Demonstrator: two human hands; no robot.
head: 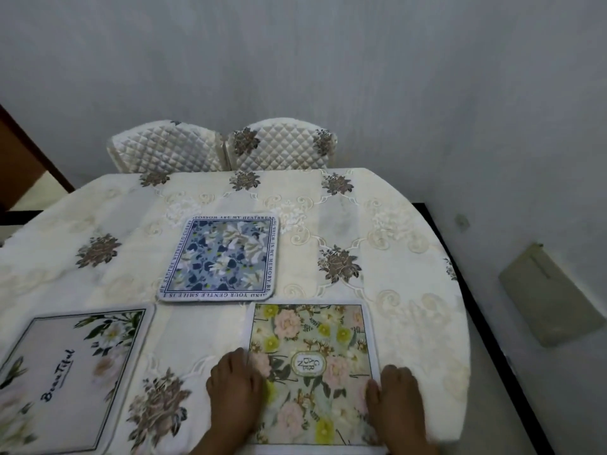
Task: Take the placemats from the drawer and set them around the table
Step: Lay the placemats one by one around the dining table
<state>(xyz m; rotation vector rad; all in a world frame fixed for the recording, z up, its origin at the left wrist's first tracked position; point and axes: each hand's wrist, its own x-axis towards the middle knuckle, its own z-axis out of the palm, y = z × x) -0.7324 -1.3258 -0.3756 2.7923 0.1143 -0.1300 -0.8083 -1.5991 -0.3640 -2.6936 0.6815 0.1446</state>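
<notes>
Cream embroidered tablecloth (387, 224) covers the table, and we are laying the third placemat at its near edge.

Our left hand (235, 392) and right hand (399, 402) lie flat with open palms on the two side borders of the "Garden" placemat (312, 356), pressing it and not gripping. The "Beautiful" placemat (65, 379) lies at the near left edge, the blue floral placemat (220, 257) toward the middle. Next, we judge, we must square this mat to the edge, release it, and perhaps move the blue one toward the quilted chairs (223, 149).
</notes>
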